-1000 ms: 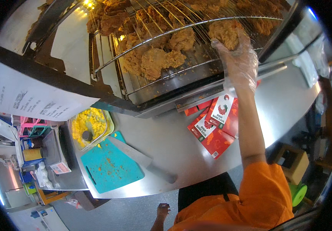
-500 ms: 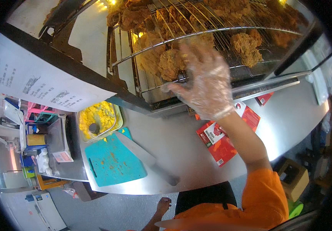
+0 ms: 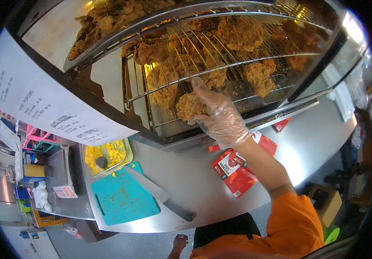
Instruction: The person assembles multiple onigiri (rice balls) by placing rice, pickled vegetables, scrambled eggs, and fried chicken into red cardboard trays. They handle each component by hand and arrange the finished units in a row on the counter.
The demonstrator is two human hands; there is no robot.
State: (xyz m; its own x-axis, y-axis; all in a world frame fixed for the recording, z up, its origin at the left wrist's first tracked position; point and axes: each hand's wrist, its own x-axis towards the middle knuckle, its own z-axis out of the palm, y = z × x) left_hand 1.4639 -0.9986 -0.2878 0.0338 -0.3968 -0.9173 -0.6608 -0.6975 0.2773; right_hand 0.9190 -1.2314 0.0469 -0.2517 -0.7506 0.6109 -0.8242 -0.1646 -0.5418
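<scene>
Half a second before, the right hand (image 3: 221, 118) was spread over the rack (image 3: 220, 64); it had since dropped to the lower left, its gloved fingers (image 3: 203, 93) curled round a fried piece (image 3: 189, 105) at the rack's front edge. That piece was gripped but not yet lifted out. Red boxes (image 3: 233, 172) lay flat on the counter (image 3: 186, 172), apparently unfilled. No left hand showed.
</scene>
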